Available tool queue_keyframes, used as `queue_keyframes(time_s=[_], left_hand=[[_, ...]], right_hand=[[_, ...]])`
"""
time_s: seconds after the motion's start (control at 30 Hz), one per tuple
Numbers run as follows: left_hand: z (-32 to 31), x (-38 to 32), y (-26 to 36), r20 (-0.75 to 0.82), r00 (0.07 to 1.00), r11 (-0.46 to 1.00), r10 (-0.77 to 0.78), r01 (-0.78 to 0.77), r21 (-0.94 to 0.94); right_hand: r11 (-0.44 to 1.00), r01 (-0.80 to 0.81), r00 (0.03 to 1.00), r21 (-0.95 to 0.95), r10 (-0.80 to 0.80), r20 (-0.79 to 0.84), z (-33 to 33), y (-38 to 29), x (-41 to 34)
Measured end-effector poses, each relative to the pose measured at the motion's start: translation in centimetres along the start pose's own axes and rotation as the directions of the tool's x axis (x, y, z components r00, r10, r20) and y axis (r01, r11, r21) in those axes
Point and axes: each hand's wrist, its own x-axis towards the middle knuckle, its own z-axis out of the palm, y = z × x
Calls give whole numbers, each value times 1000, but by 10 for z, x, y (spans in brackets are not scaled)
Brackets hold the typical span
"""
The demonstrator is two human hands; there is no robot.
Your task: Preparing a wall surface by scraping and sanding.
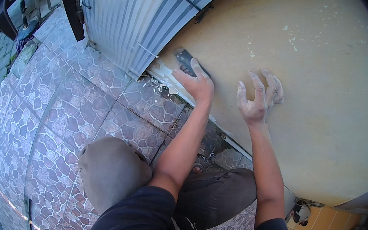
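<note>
My left hand (197,82) grips a dark, flat block-like tool (184,58), perhaps a scraper or sanding block, and holds it at the lower part of a yellowish painted wall (307,106). To the right, my right hand (259,100) is in front of the same wall with its fingers spread and slightly bent. It holds nothing, and whether its fingertips touch the wall is not plain. Whitish dust coats the fingers. Small pale chipped spots mark the wall higher up.
A striped corrugated sheet (144,13) with metal rods stands beside the wall. Paint flakes (156,89) lie along the wall's foot on stone-patterned floor tiles (76,107). My bent knee is near the wall. A mop (26,29) stands at the top left; another person (301,213) appears small at the lower right.
</note>
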Motion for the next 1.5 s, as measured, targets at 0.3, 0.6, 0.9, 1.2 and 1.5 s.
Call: queue_keyframes(time_s=[0.3, 0.6, 0.9, 1.2, 1.5], left_hand=[[7, 14, -38, -106, 988, 965, -112, 134, 224], [-18, 73, -76, -202, 884, 906, -422, 420, -55], [3, 14, -22, -12, 989, 984, 147, -145, 101], [5, 7, -11, -3, 998, 993, -62, 62, 100], [-20, 72, -103, -142, 863, 873, -485, 487, -21]], right_hand=[[991, 69, 993, -115, -79, -84, 25, 14, -15], [991, 59, 982, -119, -79, -171, 38, -5, -7], [987, 46, 986, -153, -69, -149, 34, 3, -5], [991, 33, 990, -132, -50, -129, 31, 5, -5], [999, -50, 983, -12, 47, -178, 14, 13, 2]])
